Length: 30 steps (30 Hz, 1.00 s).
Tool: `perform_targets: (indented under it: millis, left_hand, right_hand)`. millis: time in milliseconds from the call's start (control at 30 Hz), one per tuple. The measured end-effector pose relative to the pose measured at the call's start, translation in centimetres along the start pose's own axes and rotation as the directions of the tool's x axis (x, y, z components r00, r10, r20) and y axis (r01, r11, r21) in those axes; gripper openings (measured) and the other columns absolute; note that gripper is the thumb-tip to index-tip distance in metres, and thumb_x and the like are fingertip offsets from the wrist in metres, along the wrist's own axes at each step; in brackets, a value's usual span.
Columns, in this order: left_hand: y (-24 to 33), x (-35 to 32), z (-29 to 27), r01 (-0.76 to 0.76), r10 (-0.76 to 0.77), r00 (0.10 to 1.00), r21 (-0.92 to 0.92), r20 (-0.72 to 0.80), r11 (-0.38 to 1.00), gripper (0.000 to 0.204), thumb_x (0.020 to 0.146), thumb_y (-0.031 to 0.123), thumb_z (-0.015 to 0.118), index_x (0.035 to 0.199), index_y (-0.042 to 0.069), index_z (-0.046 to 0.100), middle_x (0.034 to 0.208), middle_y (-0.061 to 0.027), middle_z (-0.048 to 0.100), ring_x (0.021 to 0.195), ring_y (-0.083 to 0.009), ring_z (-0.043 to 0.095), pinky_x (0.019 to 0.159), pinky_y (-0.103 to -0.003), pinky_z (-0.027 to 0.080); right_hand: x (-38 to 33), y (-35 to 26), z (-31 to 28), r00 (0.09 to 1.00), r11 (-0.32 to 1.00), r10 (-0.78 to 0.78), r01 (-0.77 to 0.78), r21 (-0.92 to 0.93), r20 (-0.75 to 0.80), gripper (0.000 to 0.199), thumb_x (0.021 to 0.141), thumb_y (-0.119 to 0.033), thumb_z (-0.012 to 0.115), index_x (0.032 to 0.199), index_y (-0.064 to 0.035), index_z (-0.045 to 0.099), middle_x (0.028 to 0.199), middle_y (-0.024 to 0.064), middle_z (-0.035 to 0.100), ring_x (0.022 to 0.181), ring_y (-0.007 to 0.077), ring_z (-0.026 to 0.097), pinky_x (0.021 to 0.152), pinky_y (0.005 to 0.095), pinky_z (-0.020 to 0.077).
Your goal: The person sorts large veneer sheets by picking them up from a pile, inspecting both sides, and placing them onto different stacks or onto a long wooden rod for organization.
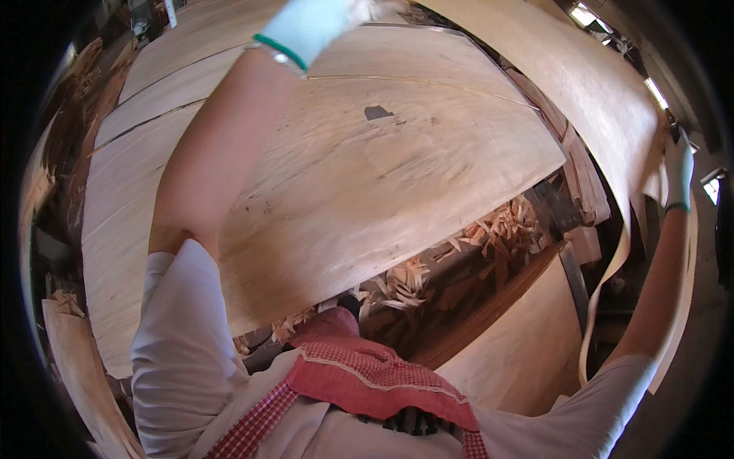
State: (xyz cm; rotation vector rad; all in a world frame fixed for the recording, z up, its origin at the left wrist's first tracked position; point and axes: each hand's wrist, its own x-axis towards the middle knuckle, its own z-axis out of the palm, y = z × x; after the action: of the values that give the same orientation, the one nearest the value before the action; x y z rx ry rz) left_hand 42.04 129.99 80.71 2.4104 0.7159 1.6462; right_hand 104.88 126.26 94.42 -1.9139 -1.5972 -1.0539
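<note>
Both my arms are stretched out and both hands wear white gloves with green cuffs. My left hand reaches far up over a large pale wood veneer sheet and rests at its far edge; the fingers are cut off by the picture's top. My right hand is raised at the right and grips the edge of a second thin veneer sheet, which is lifted and curls in the air, with a loose strip hanging down from it.
More veneer sheets lie stacked under and beyond the big one. Wood scraps and splinters fill the gap below the sheet's near edge. Another sheet lies lower right. A red checked cloth hangs at my chest.
</note>
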Motion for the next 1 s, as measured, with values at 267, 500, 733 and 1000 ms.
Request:
perform_targets:
  millis: [267,500,733,1000]
  left_hand:
    - [-9.8,-4.1,7.4,0.305,-0.736,0.627,-0.791,-0.253,0.531,0.034,0.089,0.017,0.063,0.118,0.002,0.054,0.121,-0.0127,0.056,0.106,-0.0204,0.058,0.080,-0.037,0.057]
    - [-12.1,-14.2,16.8,0.161,-0.984,-0.020,-0.972,-0.176,0.170,0.037,0.087,0.012,0.066,0.120,0.000,0.055,0.125,-0.0129,0.055,0.111,-0.0203,0.055,0.078,-0.034,0.057]
    - [-11.9,-24.2,19.4,0.263,-0.843,-0.321,-0.896,-0.432,0.359,0.021,0.085,0.012,0.067,0.100,-0.003,0.064,0.087,-0.0061,0.064,0.072,-0.0136,0.062,0.058,-0.029,0.058]
    - [-10.2,-35.7,19.5,0.806,-0.407,-0.438,-0.551,-0.801,0.216,0.016,0.083,0.012,0.069,0.095,0.002,0.067,0.085,-0.0034,0.065,0.070,-0.0126,0.062,0.059,-0.024,0.051]
  right_hand:
    - [16.2,-4.0,23.4,0.981,0.968,-0.170,0.149,0.202,0.092,0.042,0.095,-0.031,0.047,0.123,-0.0007,0.054,0.109,0.0219,0.063,0.098,0.0329,0.062,0.085,0.0410,0.0477]
    - [19.7,-20.1,47.1,0.833,0.553,-0.531,0.206,0.807,0.152,0.039,0.098,-0.028,0.044,0.122,0.0015,0.054,0.113,0.0195,0.063,0.100,0.0280,0.061,0.086,0.0364,0.0467]
    - [6.8,-39.3,63.7,0.671,0.540,-0.695,0.251,0.804,0.258,0.036,0.095,-0.029,0.045,0.116,-0.0045,0.061,0.104,0.0184,0.066,0.094,0.0305,0.063,0.081,0.0369,0.0503]
    - [-9.3,-52.1,56.9,0.426,0.549,-0.823,0.433,0.715,0.375,0.030,0.087,-0.037,0.055,0.105,-0.0129,0.056,0.098,0.0184,0.065,0.094,0.0375,0.062,0.080,0.0491,0.0486]
